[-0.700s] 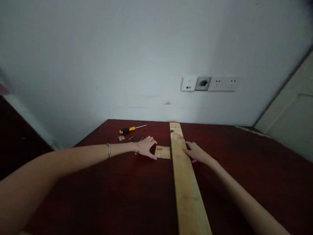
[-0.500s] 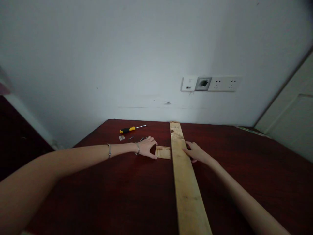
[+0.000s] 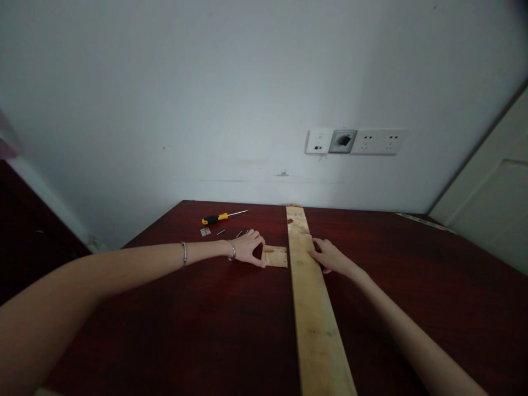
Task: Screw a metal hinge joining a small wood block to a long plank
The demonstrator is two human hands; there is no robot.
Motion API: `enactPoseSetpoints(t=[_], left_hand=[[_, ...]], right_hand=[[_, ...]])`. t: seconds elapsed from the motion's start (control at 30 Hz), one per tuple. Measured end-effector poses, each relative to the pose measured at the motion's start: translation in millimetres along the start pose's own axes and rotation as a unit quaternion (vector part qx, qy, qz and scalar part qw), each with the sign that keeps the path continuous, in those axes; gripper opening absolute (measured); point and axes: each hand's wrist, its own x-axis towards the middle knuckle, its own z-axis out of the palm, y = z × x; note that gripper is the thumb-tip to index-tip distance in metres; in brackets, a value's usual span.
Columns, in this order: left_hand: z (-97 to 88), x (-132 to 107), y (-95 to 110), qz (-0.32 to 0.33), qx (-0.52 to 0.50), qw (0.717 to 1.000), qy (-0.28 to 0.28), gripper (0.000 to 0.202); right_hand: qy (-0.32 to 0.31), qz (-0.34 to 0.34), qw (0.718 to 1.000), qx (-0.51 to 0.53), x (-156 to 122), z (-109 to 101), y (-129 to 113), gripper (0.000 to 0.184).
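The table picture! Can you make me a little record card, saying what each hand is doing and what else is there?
Left hand: the left hand lies flat on the table, touching the small wooden piece
Right hand: the right hand rests against the long wooden board
Left wrist: a silver bracelet
Tools: a yellow-and-black screwdriver
Small parts: a metal hinge and screws
Table: dark red
Wall: a white socket panel

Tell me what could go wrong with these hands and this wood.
The small metal screws lie close to the left hand, so one careless sweep could scatter them across the table. The long wooden plank, touched only at its edge by the right hand, might shift into the small wood block.
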Motion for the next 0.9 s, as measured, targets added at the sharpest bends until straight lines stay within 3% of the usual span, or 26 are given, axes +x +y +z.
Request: enactPoseSetpoints(t=[0.57, 0.77, 0.9], left_hand=[[0.5, 0.7, -4.7, 0.002, -0.002, 1.0, -0.008, 0.078], [-3.5, -0.7, -1.3, -0.012, -0.015, 1.0, -0.024, 0.081], [-4.3, 1.0, -2.1, -0.01, -0.059, 0.998, 0.0, 0.075]], right_hand=[[-0.01, -0.001, 1.0, -0.015, 0.5, -2.6, 1.1, 0.054], [0.009, -0.01, 1.0, -0.014, 1.3, -1.4, 5.4, 0.058], [0.042, -0.032, 0.999, -0.005, 5.4, -3.4, 9.9, 0.058]])
